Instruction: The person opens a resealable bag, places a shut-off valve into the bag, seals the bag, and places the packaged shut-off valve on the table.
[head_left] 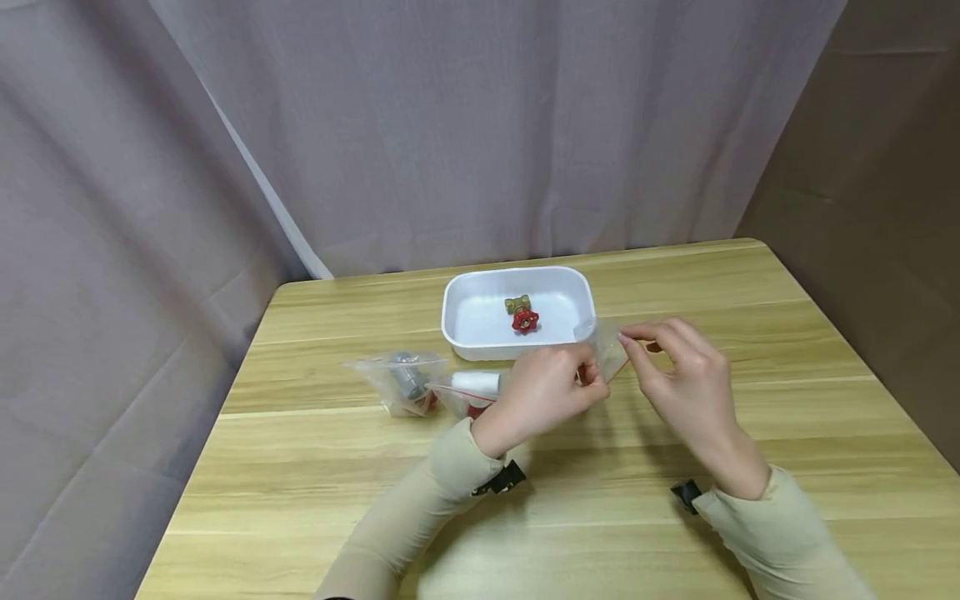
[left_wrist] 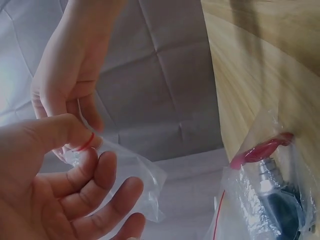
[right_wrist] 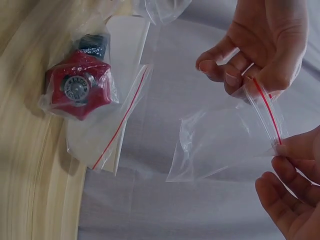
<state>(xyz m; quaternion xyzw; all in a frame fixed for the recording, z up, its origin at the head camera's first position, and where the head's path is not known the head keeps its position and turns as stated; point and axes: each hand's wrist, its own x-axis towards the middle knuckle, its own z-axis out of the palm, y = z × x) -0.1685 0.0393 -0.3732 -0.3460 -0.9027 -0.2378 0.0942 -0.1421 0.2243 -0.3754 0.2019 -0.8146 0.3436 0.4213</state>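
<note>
Between both hands hangs a clear zip-lock bag (right_wrist: 210, 140) with a red seal line, and nothing shows inside it. My left hand (head_left: 542, 390) pinches one end of its top edge between thumb and forefinger, the other fingers loosely bent in the left wrist view. At the opposite end of that edge, the thumb and fingertips of my right hand (head_left: 686, 387) pinch the plastic. Left of the hands, a bagged valve with a red handwheel (right_wrist: 80, 87) lies on the table. Behind them, a brass valve (head_left: 521, 313) with a red handwheel sits in a white tray (head_left: 457, 343).
Another zip-lock bag (head_left: 408, 383) holding a grey fitting with a red part stands further left on the wooden table (head_left: 300, 500). A white cylinder (head_left: 476, 382) lies near it, partly behind the left forearm. Curtains (head_left: 450, 125) hang behind the table.
</note>
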